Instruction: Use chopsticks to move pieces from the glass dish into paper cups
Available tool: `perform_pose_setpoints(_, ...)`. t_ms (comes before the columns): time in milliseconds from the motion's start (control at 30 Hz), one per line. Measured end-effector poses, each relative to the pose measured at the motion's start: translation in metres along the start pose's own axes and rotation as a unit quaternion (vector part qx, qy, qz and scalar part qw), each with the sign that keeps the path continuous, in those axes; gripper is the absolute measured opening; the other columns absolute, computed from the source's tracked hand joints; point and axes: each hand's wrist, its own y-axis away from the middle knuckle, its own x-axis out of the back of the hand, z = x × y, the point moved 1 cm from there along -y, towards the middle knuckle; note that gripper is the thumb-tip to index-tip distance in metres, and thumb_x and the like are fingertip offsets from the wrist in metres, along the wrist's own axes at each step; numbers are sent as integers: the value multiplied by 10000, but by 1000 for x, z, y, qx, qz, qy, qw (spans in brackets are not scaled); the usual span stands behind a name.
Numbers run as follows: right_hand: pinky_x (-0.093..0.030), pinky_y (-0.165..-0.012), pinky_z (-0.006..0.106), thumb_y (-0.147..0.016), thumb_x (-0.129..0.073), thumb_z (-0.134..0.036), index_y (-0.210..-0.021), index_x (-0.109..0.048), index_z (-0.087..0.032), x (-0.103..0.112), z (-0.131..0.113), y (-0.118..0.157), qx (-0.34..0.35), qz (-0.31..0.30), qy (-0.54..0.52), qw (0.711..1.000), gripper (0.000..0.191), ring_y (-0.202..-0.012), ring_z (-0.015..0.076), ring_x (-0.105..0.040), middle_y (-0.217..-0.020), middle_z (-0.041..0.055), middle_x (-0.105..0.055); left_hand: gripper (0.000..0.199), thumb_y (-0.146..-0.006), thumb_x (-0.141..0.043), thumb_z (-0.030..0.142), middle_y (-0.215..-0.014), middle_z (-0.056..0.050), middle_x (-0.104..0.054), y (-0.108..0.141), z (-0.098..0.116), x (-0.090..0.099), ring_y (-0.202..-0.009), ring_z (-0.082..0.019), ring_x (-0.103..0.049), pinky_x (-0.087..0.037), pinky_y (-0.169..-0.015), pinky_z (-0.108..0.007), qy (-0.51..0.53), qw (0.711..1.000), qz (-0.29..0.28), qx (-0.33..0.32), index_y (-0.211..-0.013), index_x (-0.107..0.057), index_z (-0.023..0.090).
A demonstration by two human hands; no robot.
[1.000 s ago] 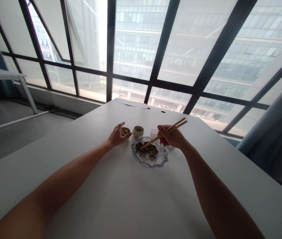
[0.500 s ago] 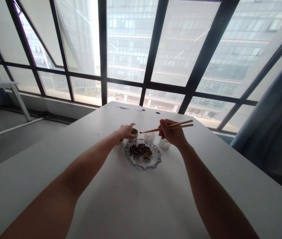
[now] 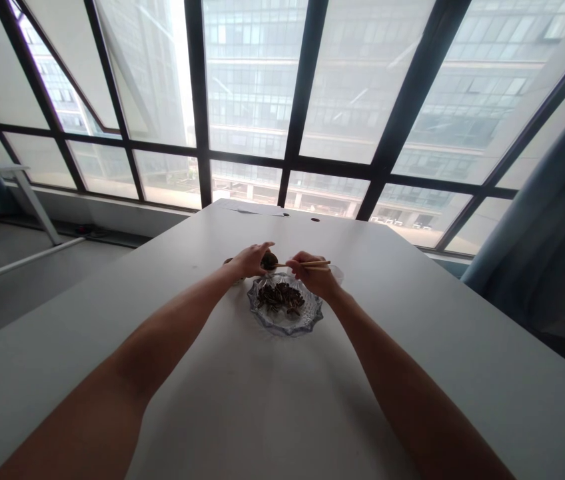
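My left hand (image 3: 251, 261) is closed around a small round cup (image 3: 270, 260), whose dark mouth is tipped towards my right hand. In my right hand (image 3: 311, 272) is a pair of wooden chopsticks (image 3: 321, 265), held nearly level. Their tips reach the cup's opening; whether they grip anything there cannot be made out. Just below both hands stands a clear glass dish (image 3: 258, 320) with a scalloped rim, and a heap of dark, long seeds (image 3: 280, 297) lies in it.
Another small cup (image 3: 236, 282) is mostly hidden behind my left wrist. A whitish translucent cup (image 3: 337, 274) stands behind my right wrist. The white table (image 3: 242, 413) runs up to tall windows (image 3: 252, 87), with a blue curtain (image 3: 552, 220) at the right.
My right hand has moved left with the chopsticks, bringing their tips from beside the cup to its mouth. The cup in my left hand has tilted to the right.
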Motion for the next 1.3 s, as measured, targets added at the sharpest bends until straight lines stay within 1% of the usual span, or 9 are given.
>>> perform_pose_setpoints(200, -444, -471, 243, -840, -560, -725, -713, -621, -191, 4, 2, -1, -31, 32, 20, 999, 552, -511, 148, -591, -591, 36, -663, 869, -674, -774, 266, -1242, -117, -692, 0, 3, 2, -1127, -292, -658, -518, -964, -407, 5, 1000, -5, 19, -1445, -382, 181)
perform_pose_setpoints(300, -444, -459, 236, -842, -536, -747, -691, -602, -193, 9, -8, -1, -42, 43, 20, 998, 578, -488, 140, -588, -590, 42, -665, 860, -697, -763, 286, -1243, -113, -696, 0, 4, 4, -1130, -274, -663, -514, -967, -381, 5, 999, -17, 41, -1455, -371, 181)
perform_pose_setpoints(467, -374, -355, 220, -856, -471, -770, -639, -574, -197, 30, -33, -4, -72, 112, -44, 990, 621, -347, 109, -490, -469, 17, -586, 890, -721, -770, 428, -1264, -140, -683, 0, 5, 8, -1152, -308, -653, -514, -945, -384, -45, 993, -46, 96, -1473, -358, 187)
perform_pose_setpoints(633, -341, -315, 190, -824, -543, -755, -586, -594, -169, 41, -49, -6, -120, -15, -41, 992, 635, -297, 87, -469, -422, 21, -574, 858, -783, -708, 508, -1255, -152, -688, 1, 9, 13, -1144, -321, -658, -511, -917, -376, -75, 986, -69, 131, -1488, -341, 184)
perform_pose_setpoints(800, -366, -326, 176, -828, -531, -762, -600, -591, -167, 31, -46, -4, -115, -76, -20, 990, 640, -301, 79, -483, -427, 12, -576, 795, -832, -653, 537, -1309, -159, -660, 4, 18, 19, -1186, -325, -636, -485, -969, -392, -95, 982, -83, 137, -1481, -357, 186)
perform_pose_setpoints(933, -377, -328, 178, -841, -545, -739, -619, -583, -175, 25, -41, -4, -116, -96, -13, 989, 607, -312, 86, -501, -440, 8, -588, 692, -889, -587, 515, -1410, -177, -585, 19, 20, 25, -1282, -331, -567, -427, -1065, -434, -81, 990, -39, 113, -1451, -411, 151)
perform_pose_setpoints(1100, -385, -320, 178, -818, -551, -768, -602, -579, -175, 28, -40, -4, -121, -79, -31, 989, 631, -302, 88, -502, -424, 14, -589, 608, -925, -509, 561, -1414, -146, -584, 62, 11, 29, -1311, -307, -537, -410, -1109, -469, -43, 990, 75, 111, -1390, -484, 169)
perform_pose_setpoints(1200, -372, -295, 176, -786, -587, -775, -581, -579, -172, 34, -37, -6, -147, -46, -59, 986, 637, -290, 90, -499, -409, 17, -583, 587, -917, -520, 559, -1389, -148, -593, 90, 0, 27, -1304, -313, -538, -429, -1102, -480, -31, 980, 128, 149, -1362, -501, 178)
perform_pose_setpoints(1300, -353, -267, 177, -803, -624, -722, -572, -584, -168, 45, -29, -9, -192, 19, -94, 977, 601, -276, 90, -480, -400, 24, -582, 649, -887, -555, 569, -1406, -172, -565, 108, -11, 19, -1318, -326, -523, -440, -1101, -492, -3, 969, 163, 184, -1386, -467, 163)
